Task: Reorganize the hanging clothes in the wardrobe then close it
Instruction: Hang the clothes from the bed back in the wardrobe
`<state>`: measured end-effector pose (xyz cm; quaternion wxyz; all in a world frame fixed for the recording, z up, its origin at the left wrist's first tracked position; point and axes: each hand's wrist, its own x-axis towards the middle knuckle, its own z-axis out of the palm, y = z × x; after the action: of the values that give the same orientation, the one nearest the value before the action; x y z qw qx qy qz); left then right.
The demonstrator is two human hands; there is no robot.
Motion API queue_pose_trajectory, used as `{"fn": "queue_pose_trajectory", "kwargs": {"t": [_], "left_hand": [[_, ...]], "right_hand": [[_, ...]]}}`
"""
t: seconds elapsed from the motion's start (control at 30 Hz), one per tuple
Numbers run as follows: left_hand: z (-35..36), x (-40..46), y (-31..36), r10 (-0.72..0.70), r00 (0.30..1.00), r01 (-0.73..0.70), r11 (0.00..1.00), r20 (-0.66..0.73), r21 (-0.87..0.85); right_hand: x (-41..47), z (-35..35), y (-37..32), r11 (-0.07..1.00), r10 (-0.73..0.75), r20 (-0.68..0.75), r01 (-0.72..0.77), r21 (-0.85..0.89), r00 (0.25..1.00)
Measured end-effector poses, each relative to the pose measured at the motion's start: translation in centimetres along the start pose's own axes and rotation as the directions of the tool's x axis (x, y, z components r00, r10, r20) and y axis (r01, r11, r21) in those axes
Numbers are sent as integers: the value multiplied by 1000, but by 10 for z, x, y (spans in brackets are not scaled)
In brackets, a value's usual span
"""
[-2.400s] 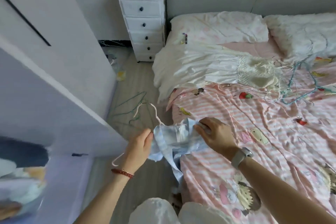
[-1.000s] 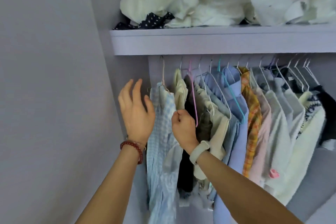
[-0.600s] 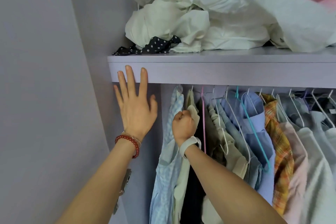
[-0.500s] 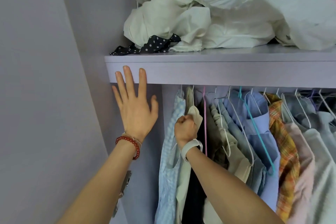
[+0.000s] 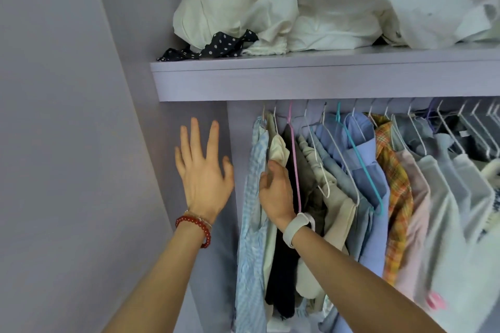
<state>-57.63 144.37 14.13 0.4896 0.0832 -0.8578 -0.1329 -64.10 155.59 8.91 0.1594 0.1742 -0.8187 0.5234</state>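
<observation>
Already, the blue checked garment (image 5: 254, 184) hung leftmost. The right hand (image 5: 276, 194) pinched its edge, the left hand (image 5: 203, 170) was spread, holding nothing. Closing remained.

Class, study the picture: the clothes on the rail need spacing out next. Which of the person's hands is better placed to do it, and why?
The right hand. It is in among the hanging clothes, gripping the cream garment beside the blue checked shirt. The left hand is spread open against the wardrobe side panel, away from the rail.
</observation>
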Motion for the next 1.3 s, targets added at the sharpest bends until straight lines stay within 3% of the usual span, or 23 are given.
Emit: {"fn": "queue_pose_trajectory", "kwargs": {"t": [0.17, 0.23, 0.33, 0.43, 0.53, 0.7, 0.8, 0.9, 0.97, 1.1, 1.3], "left_hand": [[6, -74, 12, -5, 989, 13, 999, 148, -52], [8, -115, 20, 42, 973, -25, 997, 228, -77], [8, -187, 45, 115, 893, -56, 988, 434, -147], [8, -256, 85, 168, 725, -27, 976, 668, -216], [4, -312, 142, 300, 554, -40, 942, 777, -335], [-14, -403, 253, 630, 283, -150, 774, 724, -615], [-32, -463, 332, 747, 103, -102, 665, 657, -740], [-57, -515, 427, 845, 5, -123, 531, 535, -838], [-76, -547, 490, 890, -108, -158, 425, 444, -891], [-115, -607, 594, 922, -255, -135, 263, 290, -955], [-154, -692, 677, 871, -483, -40, 76, 85, -996]], "right_hand": [[-66, -52, 9, 917, -265, -13, 248, -313, 964], [-103, -75, 32, 853, -293, -9, 257, -454, 956], [-177, -121, 67, 780, -121, -13, 87, -620, 993], [-266, -174, 98, 716, 109, -60, -120, -688, 992], [-351, -230, 123, 631, 328, -198, -370, -682, 924], [-490, -315, 141, 415, 608, -389, -695, -587, 692], [-563, -372, 140, 293, 642, -572, -853, -432, 511], [-635, -435, 145, 167, 652, -693, -949, -266, 309], [-682, -475, 144, 130, 611, -764, -978, -162, 208], [-766, -534, 137, 17, 570, -822, -999, 39, -23], [-858, -582, 124, -78, 473, -825, -948, 310, -309]]}}
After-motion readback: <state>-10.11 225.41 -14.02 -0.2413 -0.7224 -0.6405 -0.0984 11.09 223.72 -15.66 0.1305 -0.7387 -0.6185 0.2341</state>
